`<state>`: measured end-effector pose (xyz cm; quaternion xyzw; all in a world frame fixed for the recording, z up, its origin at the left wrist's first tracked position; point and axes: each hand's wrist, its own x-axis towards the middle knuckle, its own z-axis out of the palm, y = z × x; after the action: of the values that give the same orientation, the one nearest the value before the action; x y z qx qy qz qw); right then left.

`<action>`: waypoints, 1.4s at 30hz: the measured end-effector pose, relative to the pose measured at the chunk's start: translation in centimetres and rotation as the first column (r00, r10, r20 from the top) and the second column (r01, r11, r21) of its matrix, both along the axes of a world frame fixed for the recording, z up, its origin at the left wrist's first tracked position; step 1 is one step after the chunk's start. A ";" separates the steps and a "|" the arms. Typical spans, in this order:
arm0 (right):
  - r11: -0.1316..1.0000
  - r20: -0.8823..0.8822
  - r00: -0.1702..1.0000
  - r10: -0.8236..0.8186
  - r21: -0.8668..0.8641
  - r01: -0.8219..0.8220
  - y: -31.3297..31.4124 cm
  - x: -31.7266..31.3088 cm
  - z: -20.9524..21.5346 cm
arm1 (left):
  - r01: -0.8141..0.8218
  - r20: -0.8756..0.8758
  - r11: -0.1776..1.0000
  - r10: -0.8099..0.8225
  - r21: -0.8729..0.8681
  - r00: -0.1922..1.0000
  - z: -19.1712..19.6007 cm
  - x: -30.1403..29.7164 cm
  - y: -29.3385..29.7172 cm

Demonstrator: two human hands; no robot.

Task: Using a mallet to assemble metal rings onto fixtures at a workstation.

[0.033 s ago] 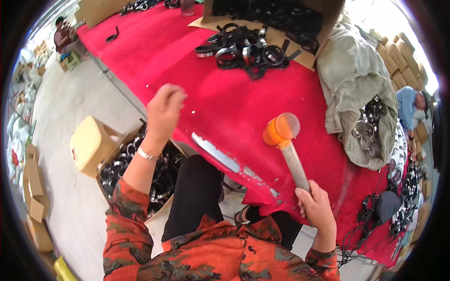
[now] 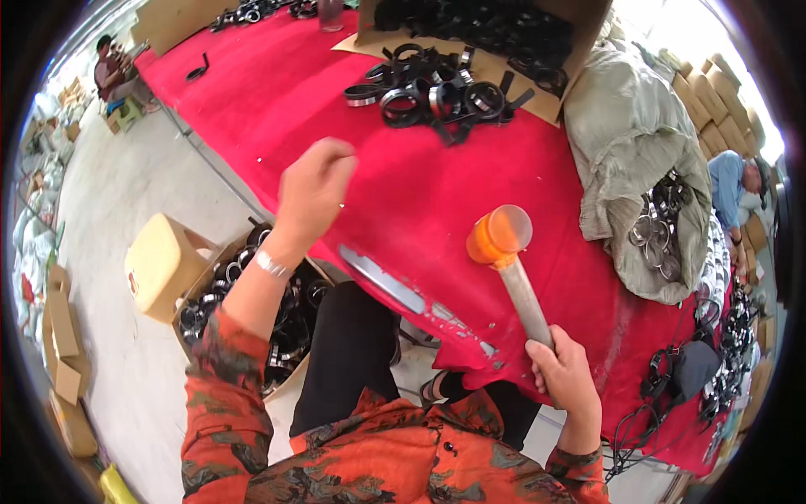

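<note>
My right hand (image 2: 564, 370) grips the grey handle of a mallet (image 2: 531, 298), held tilted over the near edge of the red-covered table. Its orange head (image 2: 495, 237) has a pale, translucent striking face turned up and right. My left hand (image 2: 317, 186) hangs above the table, left of the mallet, slightly smeared by motion. Its fingers are curled in, and nothing shows sticking out of them. Beyond both hands lies a pile of black ring clamps with shiny metal bands (image 2: 441, 94).
A cardboard box of black parts (image 2: 495, 29) stands behind the pile. To the right are an open grey sack of clamps (image 2: 621, 160) and a dark cap with cables (image 2: 695, 370). A box of black rings (image 2: 206, 307) and a yellow stool (image 2: 159, 267) stand at left. Two people sit farther off.
My left hand has moved right and a little farther away over the table. The mallet in my right hand is almost unmoved.
</note>
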<state>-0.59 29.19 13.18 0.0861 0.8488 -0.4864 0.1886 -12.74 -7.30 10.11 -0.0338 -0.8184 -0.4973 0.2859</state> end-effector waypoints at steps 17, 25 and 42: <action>0.972 -0.049 0.972 0.229 -0.051 -0.231 2.6 -0.6 -0.4 | 0.232 0.068 0.606 -0.282 -0.761 0.957 -0.3 -10.1 10.5; 0.964 -0.102 0.961 0.256 -0.052 -0.262 2.6 -0.1 -0.2 | 0.431 -0.035 0.643 -0.580 -0.633 0.814 1.3 -2.2 10.9; 0.981 -0.108 0.977 0.182 -0.043 -0.188 1.6 4.5 -0.3 | 0.150 0.329 0.757 0.090 -0.636 0.940 -1.7 -4.8 8.0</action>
<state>3.93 30.78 12.89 -0.0237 0.8486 -0.4928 0.1909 -17.54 0.74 8.36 -0.0584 -0.9759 -0.1834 0.1025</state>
